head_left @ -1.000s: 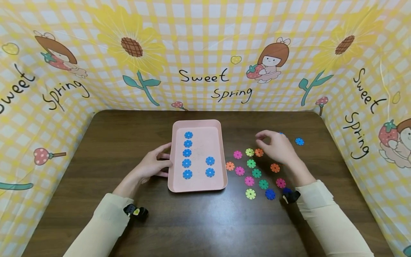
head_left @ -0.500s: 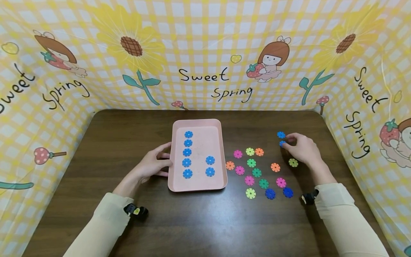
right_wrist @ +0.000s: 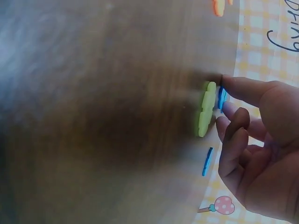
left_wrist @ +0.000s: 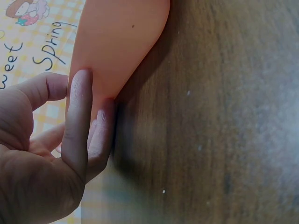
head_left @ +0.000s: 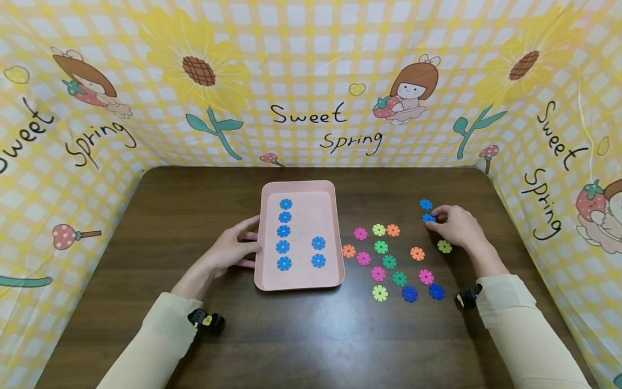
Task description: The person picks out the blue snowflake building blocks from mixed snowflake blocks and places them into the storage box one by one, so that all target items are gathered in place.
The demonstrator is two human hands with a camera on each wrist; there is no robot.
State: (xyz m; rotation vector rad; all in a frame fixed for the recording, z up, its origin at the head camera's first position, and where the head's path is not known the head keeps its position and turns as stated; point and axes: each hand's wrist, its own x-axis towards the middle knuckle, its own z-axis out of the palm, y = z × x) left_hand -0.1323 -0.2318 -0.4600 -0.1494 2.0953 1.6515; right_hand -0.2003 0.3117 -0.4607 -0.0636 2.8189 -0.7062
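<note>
Near the right side of the table, my right hand (head_left: 454,224) pinches a blue snowflake disc (head_left: 428,218) by its edges, thumb and finger on either side. A second blue disc (head_left: 425,204) lies just beyond it. In the right wrist view a yellow-green disc (right_wrist: 207,109) stands nearer the camera than the pinched blue disc (right_wrist: 222,99), and another blue disc (right_wrist: 207,161) lies below the fingers. My left hand (head_left: 233,247) rests its fingertips against the outer left wall of the pink tray (head_left: 298,283). Those fingers (left_wrist: 78,112) are fairly straight on the wall.
Inside the tray, blue discs (head_left: 283,247) form a left column, with two more at the right. Between tray and right hand lie several loose discs: pink (head_left: 378,274), orange (head_left: 417,253), green (head_left: 389,261), yellow-green (head_left: 380,293) and dark blue (head_left: 437,292). Patterned cloth (head_left: 311,70) surrounds the table.
My right hand has moved right from above the orange and yellow-green discs to a blue disc and pinches it. The left hand and the tray stay put.
</note>
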